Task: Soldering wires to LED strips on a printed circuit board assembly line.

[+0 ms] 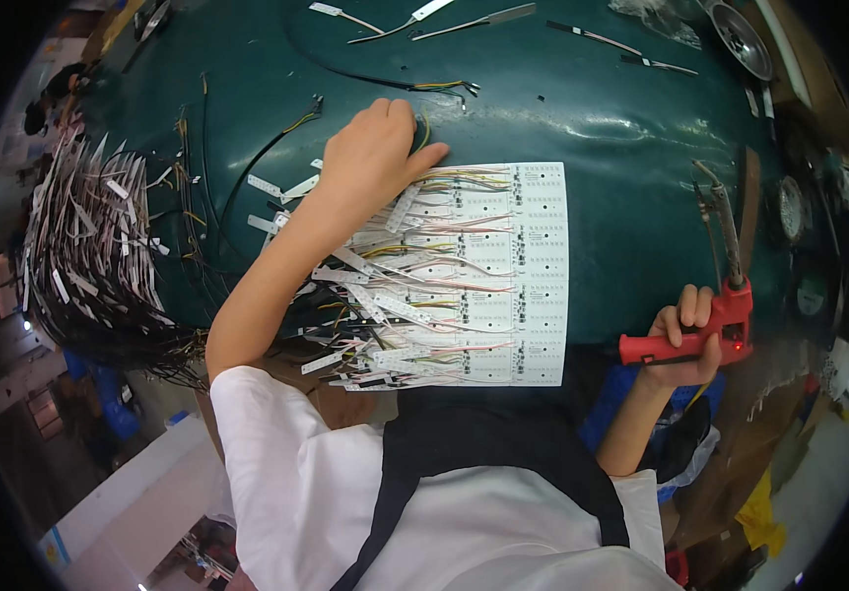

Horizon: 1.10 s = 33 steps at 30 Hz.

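Note:
A white panel of small circuit boards (545, 266) lies in front of me on the green table mat, with thin coloured wires (483, 264) running left from rows of solder points. My left hand (373, 146) is over the panel's far left corner, fingers curled down and thumb stretched right. A yellow-green wire (426, 132) shows between its fingers and thumb; the fingertips are hidden. In my right hand (682, 340) is a red soldering gun (735, 320), gripped by its handle right of the panel. Its metal tip points away from me, and a small red light glows on its body.
At the left hangs a thick bundle of wired strips (94, 231). Loose black cables (267, 148) lie beside my left arm, and another cable (375, 77) lies beyond the hand. Several strips (478, 22) lie at the far edge. A metal dish (740, 39) stands far right.

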Available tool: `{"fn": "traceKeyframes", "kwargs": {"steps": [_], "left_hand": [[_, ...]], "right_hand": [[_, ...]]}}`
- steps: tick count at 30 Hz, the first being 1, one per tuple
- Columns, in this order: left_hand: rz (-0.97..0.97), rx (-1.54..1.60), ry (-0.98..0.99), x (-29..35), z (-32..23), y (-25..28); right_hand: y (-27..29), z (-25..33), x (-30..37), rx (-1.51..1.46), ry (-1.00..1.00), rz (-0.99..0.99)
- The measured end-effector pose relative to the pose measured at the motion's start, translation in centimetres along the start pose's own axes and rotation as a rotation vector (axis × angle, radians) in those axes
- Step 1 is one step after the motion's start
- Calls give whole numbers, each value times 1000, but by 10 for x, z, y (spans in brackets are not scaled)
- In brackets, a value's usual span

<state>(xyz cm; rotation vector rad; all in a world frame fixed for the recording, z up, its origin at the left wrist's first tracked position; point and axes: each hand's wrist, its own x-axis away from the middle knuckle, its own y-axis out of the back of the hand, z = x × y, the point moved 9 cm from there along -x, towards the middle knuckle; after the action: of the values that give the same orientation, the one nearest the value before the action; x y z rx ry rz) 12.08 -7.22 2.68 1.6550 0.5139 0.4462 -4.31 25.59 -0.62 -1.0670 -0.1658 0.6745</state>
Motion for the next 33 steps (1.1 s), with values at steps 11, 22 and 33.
{"fn": "traceKeyframes", "kwargs": {"steps": [11, 22, 33], "left_hand": [[169, 1124, 161, 19, -27, -12], [123, 900, -55, 41, -67, -25], [17, 790, -168, 49, -75, -22]], "right_hand": [[-25, -8, 29, 315, -99, -79], [-31, -36, 85, 701, -404, -74], [-50, -34, 92, 1033, -391, 220]]}}
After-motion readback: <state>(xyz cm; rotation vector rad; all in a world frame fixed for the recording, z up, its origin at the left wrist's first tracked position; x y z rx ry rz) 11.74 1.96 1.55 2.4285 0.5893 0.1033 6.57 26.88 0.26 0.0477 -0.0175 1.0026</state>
